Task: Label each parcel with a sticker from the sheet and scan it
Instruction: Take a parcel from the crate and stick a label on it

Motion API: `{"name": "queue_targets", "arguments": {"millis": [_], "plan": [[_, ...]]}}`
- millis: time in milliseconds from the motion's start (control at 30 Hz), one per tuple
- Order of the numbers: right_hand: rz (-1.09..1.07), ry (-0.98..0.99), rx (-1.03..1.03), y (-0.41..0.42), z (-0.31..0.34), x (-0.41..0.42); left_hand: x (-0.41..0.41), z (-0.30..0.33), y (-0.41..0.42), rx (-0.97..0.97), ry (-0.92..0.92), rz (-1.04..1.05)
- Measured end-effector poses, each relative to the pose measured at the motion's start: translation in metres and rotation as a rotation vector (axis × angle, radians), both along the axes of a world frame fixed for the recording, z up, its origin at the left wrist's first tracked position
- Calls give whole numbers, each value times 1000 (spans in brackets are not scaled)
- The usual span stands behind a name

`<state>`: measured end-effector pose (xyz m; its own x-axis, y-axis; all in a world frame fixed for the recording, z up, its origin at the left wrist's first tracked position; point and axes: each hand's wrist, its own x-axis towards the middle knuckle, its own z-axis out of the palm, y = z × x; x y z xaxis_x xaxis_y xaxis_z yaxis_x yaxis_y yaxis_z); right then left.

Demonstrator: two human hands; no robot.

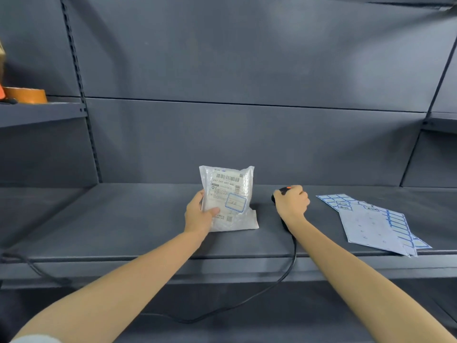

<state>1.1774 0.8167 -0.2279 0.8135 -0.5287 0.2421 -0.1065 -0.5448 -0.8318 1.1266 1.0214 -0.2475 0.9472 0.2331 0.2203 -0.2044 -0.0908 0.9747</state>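
The left hand [200, 214] grips a clear bubble-wrap parcel [228, 198] by its left edge, thumb across the front and fingers behind, holding it upright with its lower edge on the dark grey metal shelf [123, 219]. The parcel's front carries a white shipping label with a barcode [226, 180], and on the label's lower right part sits a blue-bordered rectangular sticker [236, 203] with handwriting on it, just right of the thumb.

To the right of the parcel, apart from it, the right hand [293, 203] is curled around a black handheld scanner with an orange button [284, 190]; the scanner's head points toward the parcel. A black cable [294, 253] runs from below that hand, over the shelf's front edge and down to the left.

Further right of the right hand, flat on the shelf, lie overlapping white sticker sheets with blue-bordered labels [371, 224], well apart from the parcel.

Far left of the left hand, on a higher shelf, stands a brown roll of tape [27, 95].
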Motion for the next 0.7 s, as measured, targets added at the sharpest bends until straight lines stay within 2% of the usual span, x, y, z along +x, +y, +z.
{"name": "queue_targets", "arguments": {"millis": [167,300,400,467,533,633,700], "plan": [[-49,142,-225,3,-19,6,5,-4,1,12,8,-8],[-64,315,-255,-2,-20,13,7,-7,1,12,-1,-12],[-46,343,-224,-7,-17,16,8,-9,3,6,-5,-8],[-28,312,-136,-8,-9,12,8,-10,3,6,1,-3],[17,227,88,-3,-1,3,9,-10,3,6,4,-2],[201,-34,402,15,7,-38,10,-11,3,-1,5,3],[341,-110,458,29,5,-68,9,-12,3,-22,-5,-6]]}}
